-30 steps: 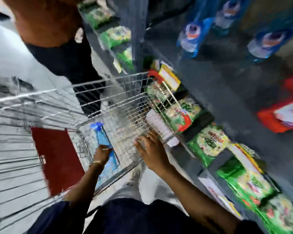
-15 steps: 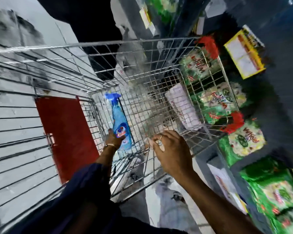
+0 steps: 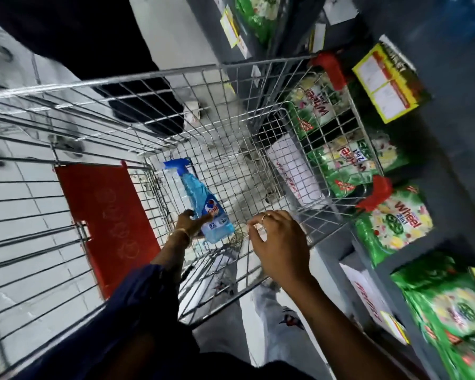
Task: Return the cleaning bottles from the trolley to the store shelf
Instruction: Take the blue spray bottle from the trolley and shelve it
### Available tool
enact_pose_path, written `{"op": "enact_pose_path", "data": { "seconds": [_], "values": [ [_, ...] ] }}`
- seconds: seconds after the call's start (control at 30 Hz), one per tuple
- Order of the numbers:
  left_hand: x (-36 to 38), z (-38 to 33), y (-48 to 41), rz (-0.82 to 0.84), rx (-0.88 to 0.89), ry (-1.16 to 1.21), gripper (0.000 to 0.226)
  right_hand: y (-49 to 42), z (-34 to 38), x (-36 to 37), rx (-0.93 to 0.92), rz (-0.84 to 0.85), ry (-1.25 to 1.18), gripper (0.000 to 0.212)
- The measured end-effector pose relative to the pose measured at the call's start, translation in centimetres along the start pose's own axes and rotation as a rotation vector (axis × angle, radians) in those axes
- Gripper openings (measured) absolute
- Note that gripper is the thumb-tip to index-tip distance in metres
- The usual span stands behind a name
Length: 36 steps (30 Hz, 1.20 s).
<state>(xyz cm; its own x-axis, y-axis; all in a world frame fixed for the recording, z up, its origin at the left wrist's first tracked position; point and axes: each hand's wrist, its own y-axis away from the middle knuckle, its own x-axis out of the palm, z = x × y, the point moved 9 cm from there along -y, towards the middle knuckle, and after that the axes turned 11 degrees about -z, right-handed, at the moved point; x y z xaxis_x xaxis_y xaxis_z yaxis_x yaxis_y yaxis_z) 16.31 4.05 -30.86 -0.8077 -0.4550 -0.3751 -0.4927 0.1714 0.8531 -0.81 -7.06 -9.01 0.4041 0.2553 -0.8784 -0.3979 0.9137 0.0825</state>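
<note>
Left hand (image 3: pixel 188 224) is gripping the blue spray bottle (image 3: pixel 203 207) down inside the trolley (image 3: pixel 154 75); right hand (image 3: pixel 280 244) is curling loosely over the trolley's near rim, holding nothing.

We see a dim aisle; the pale floor (image 3: pixel 25 220) on the left is the brightest part. The middle is quite sharp, and the label on the blue spray bottle (image 3: pixel 203 204) is partly readable. Toward the edges there is motion blur: the green packets (image 3: pixel 461 311) near right smear, and the trolley (image 3: pixel 148 78) wires bend from wide-angle distortion.
</note>
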Motion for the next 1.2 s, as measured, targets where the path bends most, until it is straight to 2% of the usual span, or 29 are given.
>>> {"op": "enact_pose_path", "data": {
  "seconds": [0.1, 0.17, 0.27, 0.33, 0.4, 0.47, 0.57, 0.7, 0.8, 0.87, 1.03, 1.2],
  "values": [
    [-0.2, -2.4, 3.3, 0.038, 0.105, 0.107, 0.026, 0.0, 0.1, -0.2, -0.013, 0.006, -0.057, 0.010],
    [-0.6, -4.5, 6.2, 0.094, 0.188, 0.164, 0.023, -0.1, -0.9, 0.1, 0.081, 0.045, -0.166, 0.021],
    [-1.3, -8.7, 12.3, 0.214, 0.338, 0.199, 0.030, -0.9, -3.2, -0.9, 0.376, 0.031, -0.553, 0.044],
    [-1.5, -11.8, 17.6, 0.277, 0.446, 0.223, 0.034, -1.4, -4.4, -2.9, 0.507, 0.046, -0.772, 0.044],
    [-1.2, -14.3, 22.6, 0.370, 0.548, 0.245, 0.033, -1.7, -4.5, -5.0, 0.550, 0.123, -0.989, 0.041],
    [-0.3, -15.9, 27.2, 0.454, 0.629, 0.251, 0.034, -1.0, -4.2, -8.0, 0.514, 0.172, -1.154, 0.035],
    [1.7, -17.0, 31.9, 0.535, 0.714, 0.221, 0.036, 0.6, -5.0, -12.6, 0.447, 0.095, -1.198, 0.028],
    [5.4, -17.6, 36.3, 0.649, 0.802, 0.147, 0.031, 3.4, -8.8, -17.7, 0.479, -0.102, -1.214, 0.040],
    [8.4, -17.7, 38.3, 0.697, 0.825, 0.108, 0.027, 5.3, -11.2, -20.4, 0.498, -0.196, -1.225, 0.022],
    [10.3, -17.6, 39.5, 0.740, 0.839, 0.070, 0.028, 6.4, -12.5, -21.6, 0.511, -0.252, -1.249, 0.012],
    [13.5, -17.5, 40.4, 0.780, 0.868, 0.016, 0.031, 8.0, -14.5, -23.1, 0.547, -0.328, -1.343, 0.017],
    [15.7, -18.5, 40.7, 0.821, 0.910, 0.004, 0.046, 8.1, -16.1, -24.1, 0.542, -0.437, -1.311, 0.014]
  ]
}}
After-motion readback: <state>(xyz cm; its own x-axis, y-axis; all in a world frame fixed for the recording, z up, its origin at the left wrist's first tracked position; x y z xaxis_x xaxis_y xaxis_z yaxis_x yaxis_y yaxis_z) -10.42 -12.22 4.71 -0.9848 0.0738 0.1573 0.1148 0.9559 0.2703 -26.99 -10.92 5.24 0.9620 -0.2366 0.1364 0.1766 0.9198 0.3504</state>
